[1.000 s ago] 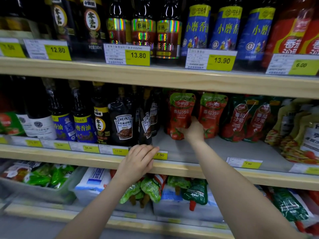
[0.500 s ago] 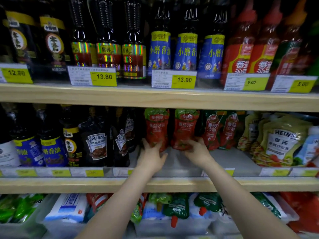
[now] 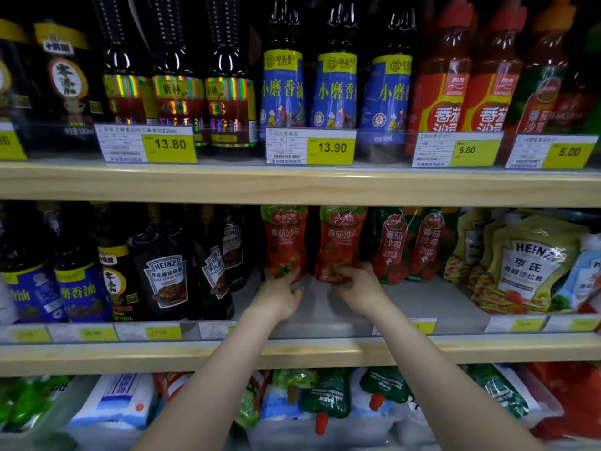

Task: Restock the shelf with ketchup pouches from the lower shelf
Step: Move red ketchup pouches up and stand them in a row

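Note:
Two red ketchup pouches with green tops stand upright side by side at the back of the middle shelf (image 3: 312, 320). My left hand (image 3: 279, 296) grips the base of the left pouch (image 3: 285, 239). My right hand (image 3: 357, 288) grips the base of the right pouch (image 3: 341, 239). Below, on the lower shelf, more pouches (image 3: 328, 395) with green bodies and red caps lie on their sides in clear bins.
Dark Heinz sauce pouches (image 3: 166, 275) and bottles stand left of my hands. Darker red ketchup pouches (image 3: 409, 245) and Heinz salad dressing pouches (image 3: 527, 262) stand to the right. Bottles (image 3: 283, 89) and price tags (image 3: 310, 147) fill the upper shelf.
My left hand rose from the shelf's front edge to the left pouch's base. The right hand stayed on the right pouch. The view has moved closer and rightward.

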A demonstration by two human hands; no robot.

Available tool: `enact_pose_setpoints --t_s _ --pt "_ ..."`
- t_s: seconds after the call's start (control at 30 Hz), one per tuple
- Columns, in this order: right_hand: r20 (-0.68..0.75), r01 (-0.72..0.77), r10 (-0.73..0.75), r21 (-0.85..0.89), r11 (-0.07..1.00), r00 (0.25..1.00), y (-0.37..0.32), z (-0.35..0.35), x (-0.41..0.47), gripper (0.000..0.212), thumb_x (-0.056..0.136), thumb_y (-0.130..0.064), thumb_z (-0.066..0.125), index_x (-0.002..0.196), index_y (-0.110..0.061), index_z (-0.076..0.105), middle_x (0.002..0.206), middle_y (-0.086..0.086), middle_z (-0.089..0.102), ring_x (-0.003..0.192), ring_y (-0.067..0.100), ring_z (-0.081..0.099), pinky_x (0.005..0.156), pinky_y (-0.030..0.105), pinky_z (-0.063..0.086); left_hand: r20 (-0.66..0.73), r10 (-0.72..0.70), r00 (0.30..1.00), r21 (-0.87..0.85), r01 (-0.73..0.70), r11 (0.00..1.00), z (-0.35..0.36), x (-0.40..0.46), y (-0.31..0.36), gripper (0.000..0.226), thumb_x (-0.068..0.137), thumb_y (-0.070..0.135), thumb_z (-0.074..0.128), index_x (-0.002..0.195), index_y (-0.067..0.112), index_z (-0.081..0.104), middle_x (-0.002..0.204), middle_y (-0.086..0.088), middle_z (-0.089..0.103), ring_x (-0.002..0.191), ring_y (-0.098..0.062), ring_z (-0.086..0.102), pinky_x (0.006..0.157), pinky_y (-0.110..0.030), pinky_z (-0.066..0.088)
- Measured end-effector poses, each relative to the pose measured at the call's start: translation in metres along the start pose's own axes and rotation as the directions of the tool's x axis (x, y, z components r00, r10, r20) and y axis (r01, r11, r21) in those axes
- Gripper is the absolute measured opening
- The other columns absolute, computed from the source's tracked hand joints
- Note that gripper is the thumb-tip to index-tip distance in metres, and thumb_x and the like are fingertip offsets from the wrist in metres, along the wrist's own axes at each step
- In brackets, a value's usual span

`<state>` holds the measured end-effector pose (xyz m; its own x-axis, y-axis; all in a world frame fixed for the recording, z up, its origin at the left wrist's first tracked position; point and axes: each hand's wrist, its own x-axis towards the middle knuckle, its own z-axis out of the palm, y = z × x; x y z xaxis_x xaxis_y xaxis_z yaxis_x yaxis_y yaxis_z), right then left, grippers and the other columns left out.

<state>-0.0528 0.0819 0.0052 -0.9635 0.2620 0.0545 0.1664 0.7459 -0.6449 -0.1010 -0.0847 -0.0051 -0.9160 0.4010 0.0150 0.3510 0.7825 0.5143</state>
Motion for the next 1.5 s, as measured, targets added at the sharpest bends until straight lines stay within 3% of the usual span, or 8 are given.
enact_pose_setpoints --t_s 0.1,0.17,0.27,0.57,0.73,0.9,1.17,1.5 --pt "0.053 0.042 -0.042 0.007 0.999 0.998 0.003 -0.009 -0.005 0.045 0.088 -0.015 0.053 0.132 -0.018 0.050 0.140 0.010 0.037 0.125 0.031 0.042 0.110 0.033 0.033 -0.079 -0.029 0.996 0.123 0.039 0.992 0.006 -0.001 0.011 0.045 0.094 0.038 0.042 0.135 0.020 0.045 0.135 -0.014 0.050 0.118 -0.034 0.049 0.094 -0.040 0.046" --pt "0.049 0.043 -0.042 -0.020 0.999 0.998 0.013 -0.021 -0.009 0.045 0.088 -0.017 0.053 0.132 -0.018 0.051 0.138 0.011 0.039 0.124 0.029 0.043 0.107 0.029 0.033 -0.068 0.087 0.994 0.109 -0.080 0.991 0.013 0.002 0.027 0.043 0.093 0.037 0.045 0.133 0.020 0.049 0.129 -0.013 0.054 0.114 -0.032 0.052 0.092 -0.038 0.047" --pt "-0.006 -0.007 0.006 -0.088 0.996 1.000 0.036 -0.045 -0.012 0.042 0.086 -0.016 0.053 0.128 -0.019 0.055 0.138 0.009 0.042 0.123 0.028 0.044 0.106 0.027 0.032 0.010 0.233 0.972 0.061 -0.234 0.970 0.025 0.010 0.050 0.042 0.093 0.034 0.046 0.134 0.024 0.046 0.133 -0.011 0.049 0.117 -0.028 0.049 0.095 -0.035 0.043" --pt "-0.002 -0.082 0.082 -0.123 0.989 0.997 0.070 -0.061 0.000 0.041 0.089 -0.009 0.043 0.129 -0.015 0.053 0.140 0.011 0.041 0.124 0.031 0.044 0.104 0.030 0.035 0.067 0.166 0.984 0.087 -0.171 0.981 0.040 0.025 0.054 0.047 0.094 0.032 0.044 0.140 0.023 0.038 0.143 -0.012 0.041 0.127 -0.029 0.042 0.103 -0.035 0.037" --pt "-0.008 -0.049 0.048 -0.118 0.992 0.999 0.077 -0.066 0.002 0.041 0.090 -0.010 0.044 0.131 -0.014 0.049 0.140 0.012 0.039 0.126 0.029 0.042 0.102 0.028 0.032 0.019 0.262 0.965 0.056 -0.263 0.963 0.045 0.027 0.072 0.045 0.094 0.033 0.046 0.137 0.022 0.042 0.137 -0.010 0.047 0.122 -0.027 0.046 0.100 -0.033 0.040" --pt "-0.018 0.047 -0.050 -0.141 0.989 0.999 0.093 -0.080 0.003 0.043 0.091 -0.007 0.045 0.133 -0.014 0.048 0.151 0.008 0.030 0.137 0.024 0.029 0.111 0.030 0.023 0.131 0.401 0.907 -0.003 -0.404 0.915 0.061 0.039 0.106 0.047 0.093 0.028 0.049 0.139 0.020 0.040 0.140 -0.009 0.043 0.128 -0.023 0.039 0.100 -0.025 0.030" --pt "0.080 0.075 -0.055 -0.261 0.962 0.995 0.113 -0.091 0.007 0.049 0.089 -0.004 0.038 0.135 -0.019 0.046 0.152 0.000 0.030 0.137 0.024 0.030 0.110 0.038 0.032 0.158 0.350 0.923 0.058 -0.362 0.930 0.074 0.054 0.110 0.053 0.092 0.033 0.050 0.142 0.021 0.035 0.143 -0.010 0.039 0.129 -0.026 0.039 0.103 -0.031 0.036" --pt "-0.001 -0.074 0.076 -0.246 0.966 0.997 0.126 -0.093 0.010 0.048 0.086 -0.007 0.042 0.133 -0.014 0.047 0.137 0.011 0.051 0.121 0.031 0.049 0.097 0.038 0.045 0.139 0.329 0.934 0.113 -0.345 0.932 0.082 0.061 0.120 0.049 0.093 0.033 0.046 0.141 0.028 0.035 0.143 -0.008 0.041 0.127 -0.028 0.042 0.100 -0.038 0.041"
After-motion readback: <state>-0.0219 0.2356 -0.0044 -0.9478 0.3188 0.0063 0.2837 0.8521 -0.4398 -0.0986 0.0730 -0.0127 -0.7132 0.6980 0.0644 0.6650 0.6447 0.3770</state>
